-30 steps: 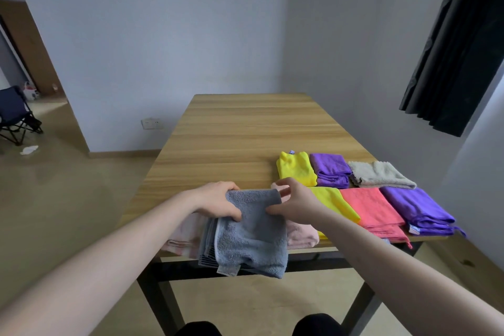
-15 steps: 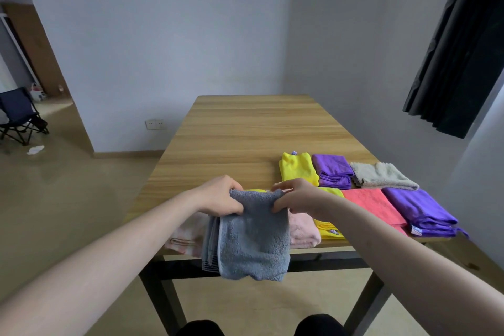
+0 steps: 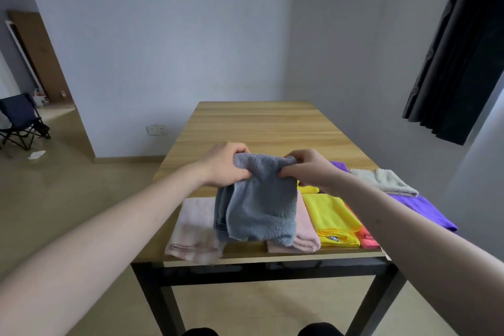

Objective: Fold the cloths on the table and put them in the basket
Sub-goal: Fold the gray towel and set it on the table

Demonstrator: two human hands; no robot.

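Note:
A grey cloth (image 3: 261, 204) hangs folded in the air over the near edge of the wooden table (image 3: 261, 128). My left hand (image 3: 226, 166) grips its top left corner and my right hand (image 3: 308, 169) pinches its top right corner. Below it lie a pale pink cloth (image 3: 193, 226) and a folded pink cloth (image 3: 305, 234). To the right lie a yellow cloth (image 3: 332, 218), a coral cloth (image 3: 365, 237), a purple cloth (image 3: 425, 213) and a beige cloth (image 3: 387, 180). No basket is in view.
A wall runs close along the table's right side, with a dark curtain (image 3: 458, 57) above. A folding chair (image 3: 21, 120) stands far left in a doorway. The table's black legs (image 3: 161, 305) frame the floor below.
Both hands have lifted the grey cloth higher and a little farther over the table. The camera has tilted, so the cloths on the right sit lower in view.

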